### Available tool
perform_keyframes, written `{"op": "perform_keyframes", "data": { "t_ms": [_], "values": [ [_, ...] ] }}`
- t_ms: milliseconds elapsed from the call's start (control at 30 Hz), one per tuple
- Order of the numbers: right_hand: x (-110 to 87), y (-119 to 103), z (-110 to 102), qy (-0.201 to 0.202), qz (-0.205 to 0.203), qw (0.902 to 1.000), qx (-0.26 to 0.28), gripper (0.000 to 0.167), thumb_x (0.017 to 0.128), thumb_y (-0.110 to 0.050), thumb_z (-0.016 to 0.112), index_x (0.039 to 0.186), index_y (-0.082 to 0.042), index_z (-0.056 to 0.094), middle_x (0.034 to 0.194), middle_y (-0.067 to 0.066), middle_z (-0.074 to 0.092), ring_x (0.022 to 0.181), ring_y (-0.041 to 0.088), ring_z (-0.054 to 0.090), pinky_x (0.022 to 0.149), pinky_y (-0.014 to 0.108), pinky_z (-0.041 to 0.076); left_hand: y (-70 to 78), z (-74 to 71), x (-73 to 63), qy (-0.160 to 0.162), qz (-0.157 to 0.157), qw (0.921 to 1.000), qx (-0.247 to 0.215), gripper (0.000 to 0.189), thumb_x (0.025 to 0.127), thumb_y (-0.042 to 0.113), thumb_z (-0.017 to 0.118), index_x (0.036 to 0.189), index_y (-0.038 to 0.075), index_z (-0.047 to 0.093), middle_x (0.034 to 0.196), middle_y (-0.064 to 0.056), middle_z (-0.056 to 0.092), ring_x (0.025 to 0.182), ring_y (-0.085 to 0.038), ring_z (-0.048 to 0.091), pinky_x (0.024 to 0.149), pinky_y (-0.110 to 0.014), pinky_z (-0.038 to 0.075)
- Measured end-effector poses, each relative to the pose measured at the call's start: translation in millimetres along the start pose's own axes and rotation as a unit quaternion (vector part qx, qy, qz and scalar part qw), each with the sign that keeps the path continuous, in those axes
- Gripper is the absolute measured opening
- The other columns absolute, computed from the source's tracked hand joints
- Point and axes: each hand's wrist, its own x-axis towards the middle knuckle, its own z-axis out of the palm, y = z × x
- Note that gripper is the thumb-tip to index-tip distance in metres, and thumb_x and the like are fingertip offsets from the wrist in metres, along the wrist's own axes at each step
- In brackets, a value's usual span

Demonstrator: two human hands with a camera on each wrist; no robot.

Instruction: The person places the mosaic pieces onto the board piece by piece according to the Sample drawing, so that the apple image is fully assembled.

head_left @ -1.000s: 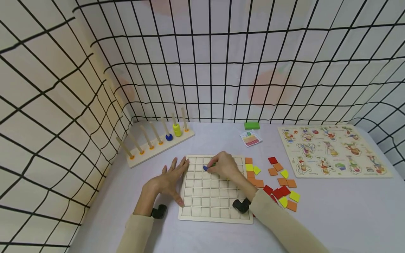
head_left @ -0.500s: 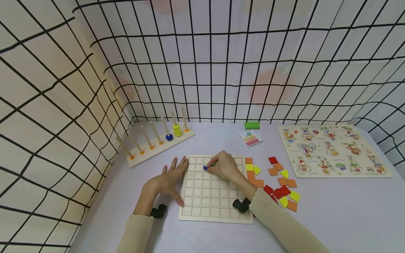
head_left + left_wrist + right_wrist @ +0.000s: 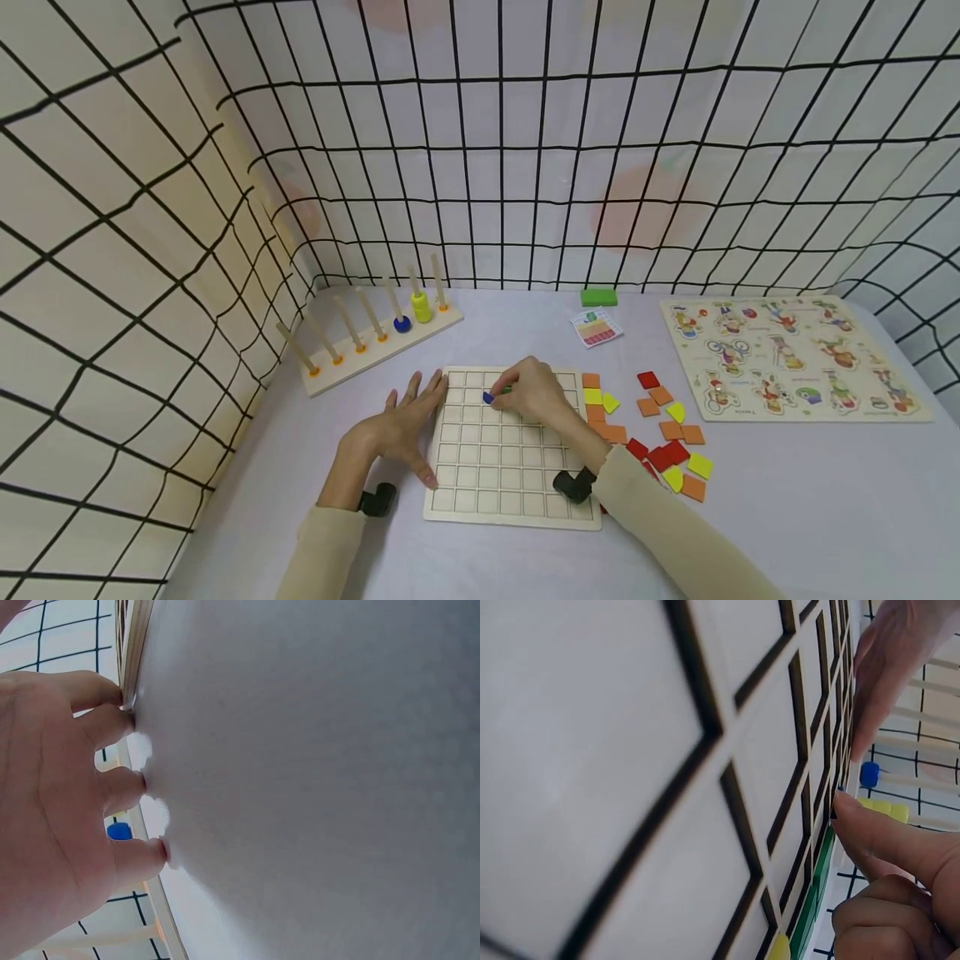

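My right hand (image 3: 531, 393) pinches a small dark blue tile (image 3: 488, 398) between thumb and fingertips, over the upper rows of a pale wooden grid board (image 3: 487, 500). In the right wrist view, the fingertips hide nearly all of that tile. A strip of green (image 3: 823, 862) and a bit of yellow (image 3: 779, 948) lie in the board's cells beside this hand. My left hand (image 3: 397, 431) rests at the board's left edge with its fingers spread; its thumb touches the lower left of the board. The left wrist view shows its fingertips (image 3: 155, 855) down on the white cloth.
Loose red, orange and yellow tiles (image 3: 671, 454) lie right of the board. A peg stand (image 3: 360, 362) with blue and yellow beads stands back left. Behind are a printed card (image 3: 596, 327) and green block (image 3: 598, 297). A picture puzzle (image 3: 795, 383) lies far right; black netting (image 3: 517, 200) surrounds.
Both hands keep their places. The blue tile appears to have turned slightly between the right fingertips.
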Motion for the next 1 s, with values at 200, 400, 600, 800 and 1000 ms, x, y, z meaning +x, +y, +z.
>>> {"op": "perform_keyframes", "data": {
  "t_ms": [200,400,600,800,1000],
  "values": [
    [-4.5,10,-15,-0.011,-0.003,0.9991,0.041,0.009,0.083,-0.013,0.086,0.09,-0.009,0.084,0.076,0.001,0.067,0.063,0.013,0.038,0.056,0.023,0.027,-0.1,0.3,-0.2,0.003,0.001,1.0,0.0,0.155,0.053,0.033,0.103,0.167,0.009,0.001,0.176,-0.01,-0.009,0.161,-0.04,-0.016,0.128,-0.067,-0.005],
    [-16.8,36,-52,-0.005,0.014,0.9985,0.053,0.018,0.09,-0.019,0.08,0.104,-0.008,0.082,0.06,-0.002,0.035,0.057,0.015,0.034,0.051,0.023,0.022,-0.5,0.7,0.8,0.009,0.006,0.9999,0.002,0.155,0.052,0.033,0.104,0.167,0.009,0.002,0.176,-0.01,-0.008,0.161,-0.04,-0.015,0.128,-0.067,-0.005],
    [-32.8,71,-93,0.008,0.038,0.9989,0.028,0.027,0.093,-0.022,0.076,0.114,-0.006,0.078,0.065,0.0,0.036,0.061,0.018,0.038,0.05,0.023,0.024,1.0,-0.7,0.7,0.008,0.004,0.9999,-0.004,0.157,0.05,0.033,0.104,0.167,0.009,0.002,0.176,-0.011,-0.008,0.161,-0.04,-0.015,0.128,-0.067,-0.005],
    [-45.5,96,-111,-0.004,0.084,0.9963,0.018,0.036,0.093,-0.022,0.076,0.123,-0.004,0.073,0.068,0.002,0.04,0.067,0.02,0.044,0.055,0.026,0.033,2.3,-1.6,0.6,0.006,0.001,1.0,-0.007,0.155,0.051,0.031,0.104,0.167,0.01,0.003,0.176,-0.01,-0.008,0.161,-0.04,-0.015,0.128,-0.067,-0.005],
    [-48.8,106,-112,-0.007,0.082,0.9965,0.014,0.037,0.091,-0.019,0.078,0.124,-0.003,0.073,0.067,0.002,0.04,0.068,0.02,0.044,0.056,0.026,0.033,2.0,-1.7,0.4,0.005,0.003,1.0,-0.007,0.155,0.051,0.032,0.104,0.167,0.01,0.004,0.176,-0.01,-0.007,0.161,-0.04,-0.014,0.128,-0.067,-0.005]
  ]
}}
